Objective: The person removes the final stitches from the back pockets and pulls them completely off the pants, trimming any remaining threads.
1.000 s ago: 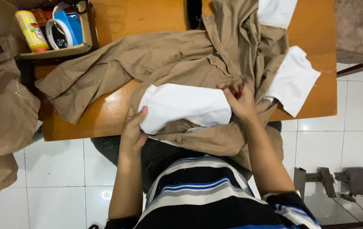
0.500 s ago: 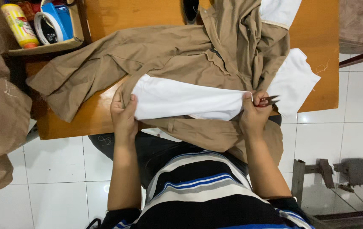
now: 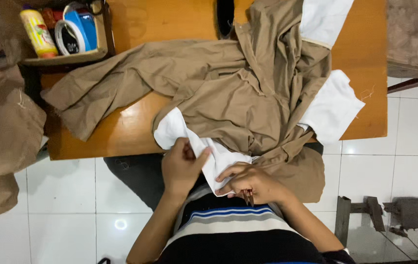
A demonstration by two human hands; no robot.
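White floor tiles surround one orange wooden tabletop (image 3: 135,132), where one tan garment (image 3: 228,93) sprawls with three white fabric patches showing. Both hands work at the near edge: the left hand (image 3: 182,166) pinches the nearest white fabric piece (image 3: 204,149), while the right hand (image 3: 250,183) touches its lower edge and grips small scissors (image 3: 247,196). One tray (image 3: 91,49) holds one yellow bottle (image 3: 38,32) and tape rolls.

even indoor light from above leaves the wooden table (image 3: 135,127) bright, with soft glare patches on its varnish near the khaki garment (image 3: 238,88). a small light reflection shows on the floor tiles (image 3: 121,224) below the table. corners slightly soft; centre sharp.
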